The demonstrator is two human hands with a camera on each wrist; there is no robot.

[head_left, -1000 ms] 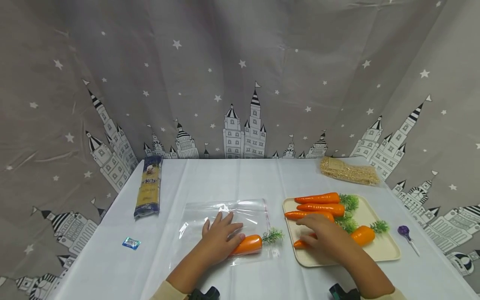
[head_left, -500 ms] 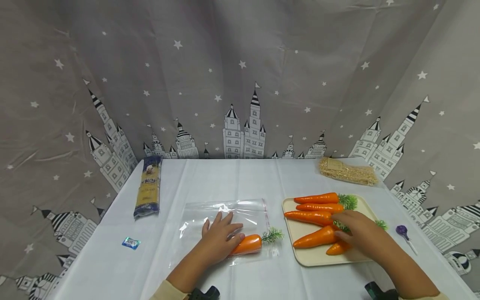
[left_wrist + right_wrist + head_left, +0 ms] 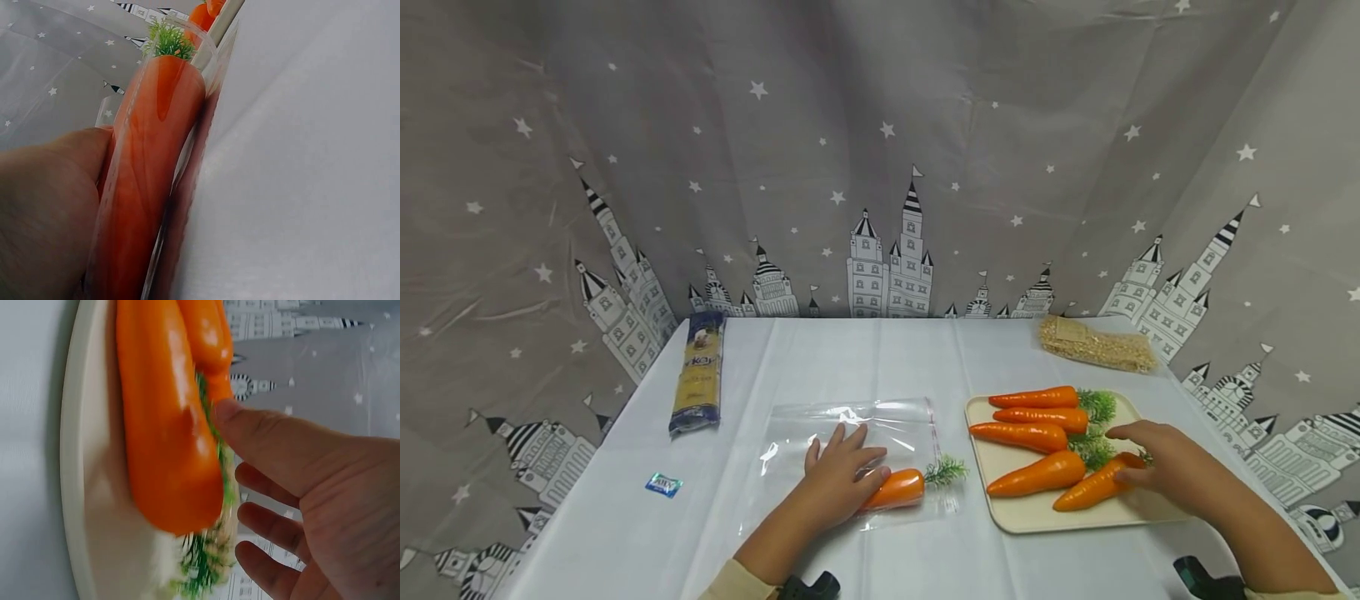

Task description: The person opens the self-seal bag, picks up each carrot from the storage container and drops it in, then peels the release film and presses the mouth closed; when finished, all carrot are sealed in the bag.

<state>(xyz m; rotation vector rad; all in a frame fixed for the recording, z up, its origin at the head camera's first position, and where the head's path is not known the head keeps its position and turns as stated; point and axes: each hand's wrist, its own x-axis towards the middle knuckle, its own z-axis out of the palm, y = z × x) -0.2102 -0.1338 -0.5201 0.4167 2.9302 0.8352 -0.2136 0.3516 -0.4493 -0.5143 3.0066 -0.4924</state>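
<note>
My left hand lies flat on a clear plastic bag on the white table, fingers spread. Its thumb rests against an orange carrot inside the bag, whose green top pokes out of the bag's mouth. In the left wrist view the carrot sits in the plastic beside my hand. My right hand is over the right side of a cream tray holding several carrots. It touches the thick end of the nearest carrot. In the right wrist view the thumb meets that carrot by its leaves, fingers loosely bent.
A long pasta packet lies at the back left and a small blue sachet near the left edge. A bag of grains sits behind the tray. A grey castle-print curtain closes off the back and sides.
My right hand has moved from the tray's near left part to its right side, and two carrots now lie slanted along the tray's near half. The left hand has stayed put.
</note>
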